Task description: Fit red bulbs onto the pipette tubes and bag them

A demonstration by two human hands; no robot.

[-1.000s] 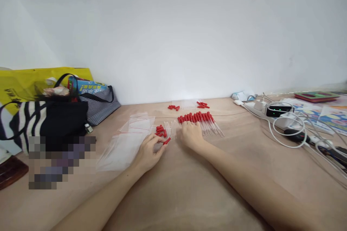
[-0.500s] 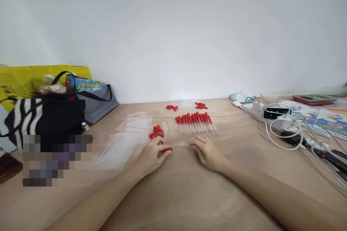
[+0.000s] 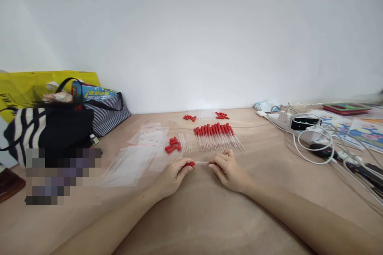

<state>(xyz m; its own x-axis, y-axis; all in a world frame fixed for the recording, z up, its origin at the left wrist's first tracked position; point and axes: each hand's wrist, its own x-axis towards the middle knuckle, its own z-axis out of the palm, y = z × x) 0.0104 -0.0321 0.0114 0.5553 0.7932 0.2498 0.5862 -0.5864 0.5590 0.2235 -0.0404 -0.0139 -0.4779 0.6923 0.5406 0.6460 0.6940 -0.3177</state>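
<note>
Wall and table: a plain pale wall [image 3: 191,39] stands behind a brown table [image 3: 191,215].
Left hand: the left hand [image 3: 173,174] is closed, with the bulb [image 3: 189,164] pinched between thumb and fingers.
Right hand: the right hand [image 3: 229,172] is also closed, its fingertips gripping the far end of the clear tube [image 3: 201,163].
Bulb and tube: both are between the hands, low over the table; the tube lies nearly level, its long axis from side to side. Bulb is in line with it, to the left of its free end. Whether they touch, I cannot tell.
Nearer hand: left for the bulb, right for the tube.
Red-topped droppers: the droppers [image 3: 214,130] lie side by side beyond the right hand, red ends toward the wall.
Loose parts: loose bulbs [image 3: 171,149] and loose tubes [image 3: 184,143] are beyond the left hand, beside the clear bags [image 3: 131,163].
Blue pack: the pack [image 3: 100,93] carries yellow and white characters, upside down, too small to read surely.
Yellow bag: the yellow bag [image 3: 22,85] has dark writing, folded and not readable.
Black bag: the black bag [image 3: 64,127] shows white stripes; no brand name is readable.
</note>
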